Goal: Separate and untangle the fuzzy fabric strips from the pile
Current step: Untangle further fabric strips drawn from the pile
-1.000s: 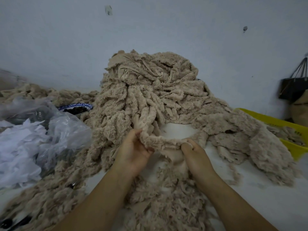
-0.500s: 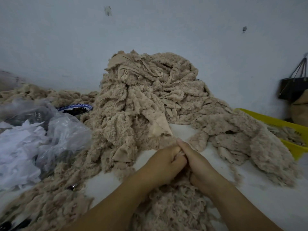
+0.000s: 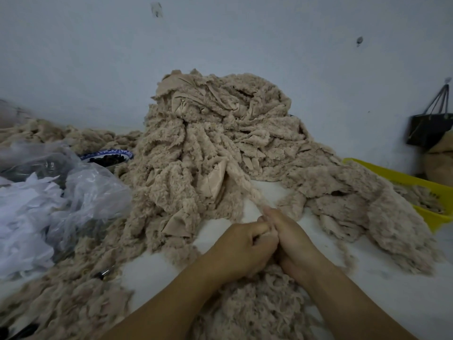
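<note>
A tall pile of beige fuzzy fabric strips (image 3: 220, 133) rises against the wall on a white table (image 3: 382, 285). One thin fuzzy strip (image 3: 247, 186) runs taut from the pile down to my hands. My left hand (image 3: 245, 246) and my right hand (image 3: 291, 239) are pressed together in front of the pile, both gripping the near end of that strip. A heap of separated strips (image 3: 252, 307) lies just below my wrists, between my forearms.
Crumpled clear plastic and white scraps (image 3: 49, 200) lie at the left. A blue-rimmed bowl (image 3: 107, 157) with dark contents sits behind them. A yellow basket (image 3: 426, 190) holds more strips at the right. A dark bag (image 3: 429, 126) hangs on the wall.
My hands came together and drew back toward me, pulling one strip out of the pile. The loop they held apart a second ago is now a taut single strand.
</note>
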Action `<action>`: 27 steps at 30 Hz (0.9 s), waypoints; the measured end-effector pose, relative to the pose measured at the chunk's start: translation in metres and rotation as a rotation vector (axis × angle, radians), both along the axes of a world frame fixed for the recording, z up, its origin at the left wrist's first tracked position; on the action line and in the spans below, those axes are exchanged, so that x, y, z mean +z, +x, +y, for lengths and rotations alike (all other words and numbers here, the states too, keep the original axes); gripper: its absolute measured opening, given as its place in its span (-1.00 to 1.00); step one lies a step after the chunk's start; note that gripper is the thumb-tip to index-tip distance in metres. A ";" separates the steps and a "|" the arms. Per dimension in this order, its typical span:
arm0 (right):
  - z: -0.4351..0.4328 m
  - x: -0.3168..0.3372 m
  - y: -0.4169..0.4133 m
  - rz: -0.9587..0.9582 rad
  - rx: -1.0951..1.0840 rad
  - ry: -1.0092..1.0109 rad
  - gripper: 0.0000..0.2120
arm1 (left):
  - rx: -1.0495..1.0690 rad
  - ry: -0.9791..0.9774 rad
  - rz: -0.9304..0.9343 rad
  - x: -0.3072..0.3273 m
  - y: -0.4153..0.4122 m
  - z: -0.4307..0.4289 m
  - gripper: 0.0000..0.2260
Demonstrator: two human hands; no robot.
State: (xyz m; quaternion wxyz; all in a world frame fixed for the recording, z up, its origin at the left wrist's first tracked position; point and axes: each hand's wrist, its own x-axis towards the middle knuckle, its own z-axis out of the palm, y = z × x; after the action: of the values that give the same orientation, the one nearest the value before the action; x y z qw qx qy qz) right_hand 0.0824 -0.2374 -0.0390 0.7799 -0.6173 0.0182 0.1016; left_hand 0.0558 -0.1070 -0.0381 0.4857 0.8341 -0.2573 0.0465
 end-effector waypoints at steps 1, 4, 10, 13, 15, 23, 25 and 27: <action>-0.001 0.000 0.001 -0.049 -0.039 -0.051 -0.66 | 0.076 -0.037 0.015 0.000 0.002 0.002 -0.61; -0.006 0.001 0.000 -0.227 -0.099 -0.251 -0.63 | 0.463 -0.216 0.069 0.003 0.016 0.018 -0.66; 0.014 0.001 -0.012 -0.715 0.178 -0.805 -0.61 | 0.648 -0.388 0.311 0.007 0.032 0.045 -0.66; 0.020 -0.004 -0.013 -0.918 0.323 -0.923 -0.61 | 0.337 -0.987 0.637 0.008 0.033 0.042 -0.75; 0.021 -0.007 -0.014 -0.945 0.387 -0.959 -0.60 | 0.217 -1.235 0.733 0.009 0.034 0.045 -0.83; 0.012 -0.008 -0.017 -0.534 0.219 -0.726 -0.53 | 0.301 -1.516 0.583 0.013 0.036 0.065 -0.77; 0.005 -0.003 -0.014 -0.422 0.108 -0.567 -0.57 | 0.317 -1.496 0.569 0.013 0.035 0.061 -0.78; 0.004 -0.004 -0.013 -0.330 0.114 -0.337 -0.58 | 0.366 -1.443 0.552 0.012 0.037 0.057 -0.79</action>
State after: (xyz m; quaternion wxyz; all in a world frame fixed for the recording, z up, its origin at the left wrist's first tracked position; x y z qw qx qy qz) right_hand 0.0699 -0.2330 -0.0429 0.6514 -0.7469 -0.1278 0.0387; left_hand 0.0927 -0.0498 -0.0256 0.9372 0.3238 0.1073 0.0726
